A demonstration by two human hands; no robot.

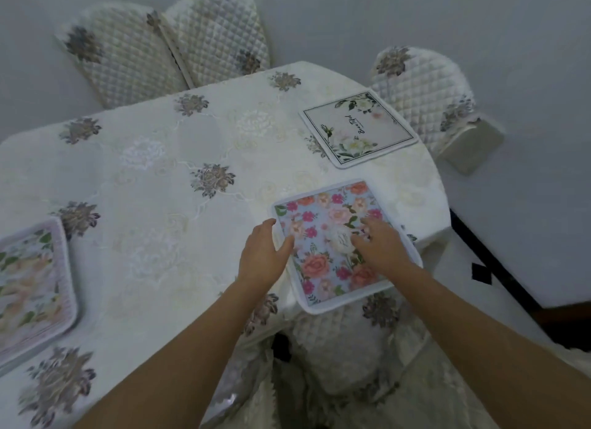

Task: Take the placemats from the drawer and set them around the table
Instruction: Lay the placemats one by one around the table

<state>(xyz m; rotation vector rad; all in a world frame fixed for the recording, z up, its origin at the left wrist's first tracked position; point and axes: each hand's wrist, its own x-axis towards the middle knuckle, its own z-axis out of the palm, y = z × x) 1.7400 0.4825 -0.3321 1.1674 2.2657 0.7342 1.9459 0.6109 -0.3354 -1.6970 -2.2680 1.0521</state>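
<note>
Pink-rose blue square fabric placemat [332, 246] being flattened on white floral-clothed worktop [153, 179].
Both grips spread, nothing clasped: left hand [263, 252] at edge, right hand [380, 246] pressed on top; mat judged light, floppy, best lifted by its border.

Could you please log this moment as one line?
left hand open, at pink mat edge | right hand open on mat
</note>
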